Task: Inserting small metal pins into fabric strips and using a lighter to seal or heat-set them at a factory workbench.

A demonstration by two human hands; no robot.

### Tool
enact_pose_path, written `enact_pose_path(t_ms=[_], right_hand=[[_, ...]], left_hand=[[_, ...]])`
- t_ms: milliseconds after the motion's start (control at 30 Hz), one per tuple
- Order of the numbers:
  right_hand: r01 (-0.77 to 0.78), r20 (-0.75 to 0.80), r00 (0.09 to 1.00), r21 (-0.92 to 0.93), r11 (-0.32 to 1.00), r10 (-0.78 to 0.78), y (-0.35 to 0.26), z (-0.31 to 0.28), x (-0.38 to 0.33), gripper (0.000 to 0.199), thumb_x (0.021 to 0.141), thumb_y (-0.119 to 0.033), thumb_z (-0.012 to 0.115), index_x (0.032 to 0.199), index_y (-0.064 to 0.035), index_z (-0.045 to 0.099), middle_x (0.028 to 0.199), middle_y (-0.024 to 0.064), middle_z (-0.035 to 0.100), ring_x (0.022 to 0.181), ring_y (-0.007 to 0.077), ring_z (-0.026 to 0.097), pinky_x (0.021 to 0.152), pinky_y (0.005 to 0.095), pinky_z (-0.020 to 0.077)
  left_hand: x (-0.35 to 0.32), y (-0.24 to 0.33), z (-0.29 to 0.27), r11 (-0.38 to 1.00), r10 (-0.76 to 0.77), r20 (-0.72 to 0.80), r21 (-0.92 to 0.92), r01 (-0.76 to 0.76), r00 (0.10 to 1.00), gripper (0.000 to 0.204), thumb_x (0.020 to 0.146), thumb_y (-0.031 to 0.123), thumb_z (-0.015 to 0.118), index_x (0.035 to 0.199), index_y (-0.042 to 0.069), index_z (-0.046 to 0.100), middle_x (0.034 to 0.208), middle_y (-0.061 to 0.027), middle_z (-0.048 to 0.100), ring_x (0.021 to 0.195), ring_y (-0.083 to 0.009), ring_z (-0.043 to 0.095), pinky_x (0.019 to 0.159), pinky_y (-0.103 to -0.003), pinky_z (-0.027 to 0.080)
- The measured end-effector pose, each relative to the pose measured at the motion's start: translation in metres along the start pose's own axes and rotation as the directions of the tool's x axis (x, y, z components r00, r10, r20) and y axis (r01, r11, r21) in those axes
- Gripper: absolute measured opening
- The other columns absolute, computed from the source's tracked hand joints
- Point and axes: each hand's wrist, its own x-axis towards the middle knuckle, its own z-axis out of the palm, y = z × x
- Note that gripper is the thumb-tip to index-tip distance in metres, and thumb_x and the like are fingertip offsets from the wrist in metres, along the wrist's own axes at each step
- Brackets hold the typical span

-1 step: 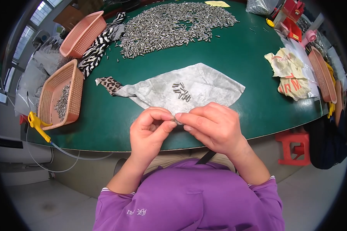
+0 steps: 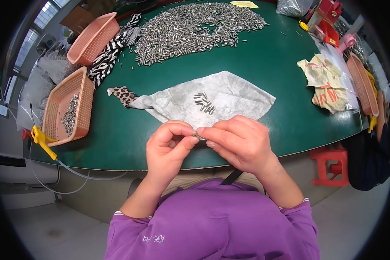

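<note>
My left hand (image 2: 167, 145) and my right hand (image 2: 242, 143) meet over the table's near edge, fingertips almost touching. Between them they pinch a small grey metal pin (image 2: 198, 135), mostly hidden by the fingers. Just beyond the hands, a grey-white cloth (image 2: 242, 93) is spread on the green table (image 2: 169, 80). On its middle rests a little group of short metal pins (image 2: 204, 103). Farther back, a big heap of similar metal pins (image 2: 177, 37) covers much of the table.
At the left stand a pink basket with metal pieces (image 2: 87, 93), another pink basket (image 2: 112, 32), a zebra-striped cloth (image 2: 103, 65) and a yellow air gun (image 2: 41, 138). Crumpled yellowish wrapping (image 2: 318, 71) lies at the right, near a long pink basket (image 2: 360, 84). A red stool (image 2: 320, 167) stands below.
</note>
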Motion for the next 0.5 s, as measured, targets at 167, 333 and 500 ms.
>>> enact_pose_path(t_ms=[167, 333, 500], right_hand=[[0.012, 0.001, 1.000, -0.043, 0.999, -0.011, 0.0001, 0.0001, -0.0007, 0.028, 0.073, -0.013, 0.078, 0.102, -0.0114, 0.074, 0.081, 0.0015, 0.068, 0.061, 0.0175, 0.060, 0.052, 0.0299, 0.0456], [0.017, 0.001, 1.000, -0.077, 0.997, -0.017, -0.0001, 0.0008, -0.0001, 0.030, 0.073, -0.013, 0.078, 0.103, -0.0117, 0.074, 0.083, 0.0015, 0.068, 0.063, 0.0179, 0.060, 0.052, 0.0302, 0.0457], [-0.004, -0.028, 1.000, -0.056, 0.998, 0.002, 0.0000, -0.0006, 0.0002, 0.032, 0.073, -0.012, 0.078, 0.104, -0.0106, 0.074, 0.083, 0.0018, 0.068, 0.064, 0.0183, 0.060, 0.054, 0.0301, 0.0463]], left_hand=[[0.0008, 0.0010, 0.0002, 0.999, -0.003, 0.013, 0.040, 0.002, 1.000, 0.013, 0.086, -0.008, 0.068, 0.096, -0.001, 0.063, 0.100, -0.0084, 0.063, 0.089, -0.0120, 0.062, 0.079, -0.025, 0.052], [0.0012, 0.0009, -0.0005, 0.997, -0.043, 0.031, 0.069, 0.040, 0.999, 0.011, 0.087, -0.008, 0.066, 0.096, -0.001, 0.064, 0.100, -0.0082, 0.063, 0.087, -0.0121, 0.063, 0.078, -0.025, 0.053], [0.0021, 0.0035, 0.0002, 0.998, -0.061, 0.019, 0.006, 0.061, 0.998, 0.006, 0.091, -0.004, 0.064, 0.097, -0.002, 0.064, 0.099, -0.0084, 0.063, 0.084, -0.0126, 0.064, 0.077, -0.025, 0.053]])
